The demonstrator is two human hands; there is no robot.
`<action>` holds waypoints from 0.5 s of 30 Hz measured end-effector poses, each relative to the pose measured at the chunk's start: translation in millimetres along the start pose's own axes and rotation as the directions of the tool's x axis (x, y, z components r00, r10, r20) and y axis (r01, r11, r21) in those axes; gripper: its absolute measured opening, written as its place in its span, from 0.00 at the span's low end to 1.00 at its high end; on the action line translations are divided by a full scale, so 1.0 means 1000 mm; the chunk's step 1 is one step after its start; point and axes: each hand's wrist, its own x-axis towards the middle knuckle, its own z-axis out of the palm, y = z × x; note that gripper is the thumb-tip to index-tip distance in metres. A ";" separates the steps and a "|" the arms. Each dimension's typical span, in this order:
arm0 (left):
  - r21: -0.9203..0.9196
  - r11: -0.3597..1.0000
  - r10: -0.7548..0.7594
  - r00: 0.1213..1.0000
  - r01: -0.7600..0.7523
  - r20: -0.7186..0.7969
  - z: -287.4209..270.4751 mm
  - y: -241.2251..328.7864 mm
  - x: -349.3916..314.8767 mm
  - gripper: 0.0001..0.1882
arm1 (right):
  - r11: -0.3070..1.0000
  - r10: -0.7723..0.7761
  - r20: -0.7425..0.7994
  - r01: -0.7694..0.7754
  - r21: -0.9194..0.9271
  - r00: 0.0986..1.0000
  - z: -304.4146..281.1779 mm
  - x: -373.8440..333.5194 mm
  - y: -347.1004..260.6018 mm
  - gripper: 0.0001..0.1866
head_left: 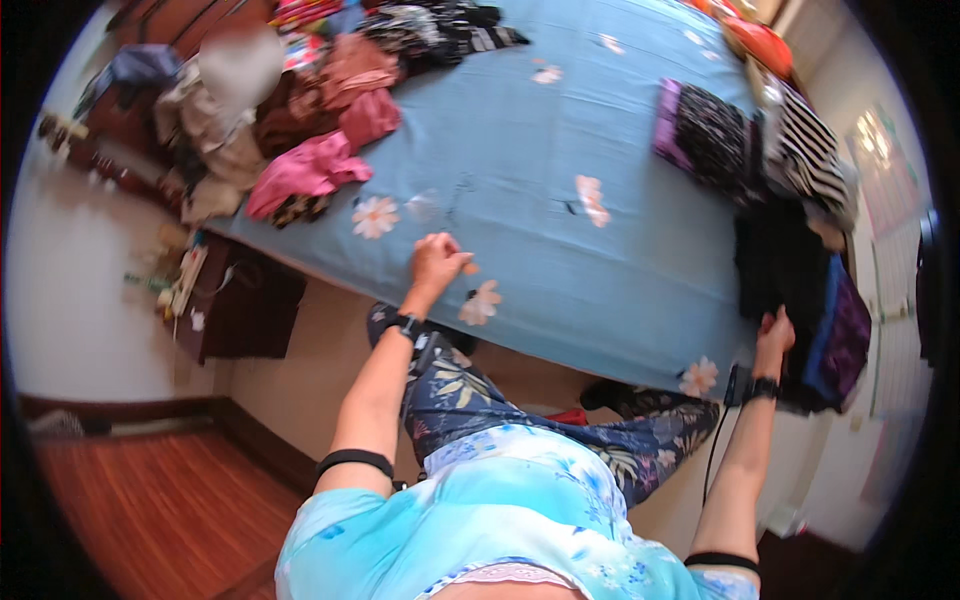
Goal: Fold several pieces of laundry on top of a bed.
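Over the near edge of the blue flowered bed sheet (530,250), my left hand (438,263) is held with its fingers curled in. No cloth shows in it. At the right, the fingers of my right hand (776,338) are closed on the edge of a black garment (775,255). This garment lies spread at the bed's right side and partly covers a blue and purple cloth (845,335). Farther back, a folded black patterned garment (712,130) rests on a purple one (668,125), beside a black-and-white striped garment (805,140).
A heap of clothes covers the bed's far left, with a pink garment (310,175) nearest me. A dark bedside cabinet (245,305) stands left of the bed. An orange item (760,45) lies at the far right corner. A cable (712,460) hangs beside my right forearm.
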 end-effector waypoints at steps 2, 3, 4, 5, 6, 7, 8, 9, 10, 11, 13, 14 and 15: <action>0.050 0.997 -0.057 0.998 0.056 0.010 -0.004 -0.004 -0.003 0.14 | 0.989 0.028 0.118 -0.010 -0.149 0.993 0.026 -0.048 0.023 0.14; 0.055 0.996 -0.075 0.997 0.076 -0.014 -0.006 -0.005 -0.003 0.14 | 0.972 -0.056 0.264 0.113 -0.208 0.963 0.036 -0.070 0.039 0.10; 0.006 0.994 -0.108 0.993 0.108 0.038 -0.009 -0.005 -0.003 0.14 | 0.945 -0.081 0.431 0.207 -0.254 0.899 0.052 -0.099 0.051 0.08; -0.043 0.989 -0.134 0.987 0.139 0.094 -0.014 -0.006 -0.002 0.14 | 0.937 -0.038 0.589 0.234 -0.260 0.807 0.068 -0.138 0.059 0.10; -0.060 0.975 -0.200 0.960 0.215 0.195 -0.022 -0.006 0.002 0.14 | 0.872 -0.055 0.704 0.378 -0.312 0.708 0.086 -0.183 0.060 0.11; -0.062 0.972 -0.211 0.961 0.225 0.178 -0.026 -0.016 0.005 0.14 | 0.835 0.006 0.817 0.447 -0.322 0.577 0.101 -0.217 0.062 0.11; -0.028 0.989 -0.146 0.988 0.148 0.045 -0.027 -0.029 0.007 0.15 | 0.796 0.080 0.900 0.516 -0.316 0.428 0.116 -0.247 0.065 0.11; 0.017 0.997 -0.075 0.994 0.077 -0.083 -0.029 -0.039 0.010 0.16 | 0.759 0.120 0.928 0.570 -0.316 0.354 0.130 -0.282 0.063 0.11; 0.045 0.996 -0.073 0.992 0.078 -0.106 -0.039 -0.048 0.015 0.23 | 0.719 0.163 0.944 0.620 -0.313 0.287 0.138 -0.308 0.060 0.11; 0.043 0.996 -0.078 0.990 0.083 -0.116 -0.052 -0.059 0.023 0.23 | 0.709 0.142 0.965 0.658 -0.255 0.221 0.148 -0.316 0.076 0.12; 0.146 0.982 -0.081 0.959 0.124 -0.272 -0.080 -0.084 0.036 0.27 | 0.572 0.168 0.983 0.804 -0.163 0.080 0.163 -0.335 0.092 0.13; 0.198 0.970 -0.070 0.944 0.140 -0.324 -0.096 -0.098 0.038 0.28 | 0.416 0.119 0.987 0.898 -0.144 0.103 0.165 -0.351 0.092 0.15; 0.247 0.957 -0.052 0.928 0.152 -0.370 -0.113 -0.105 0.042 0.30 | 0.246 0.063 0.990 0.960 -0.136 0.124 0.166 -0.360 0.092 0.16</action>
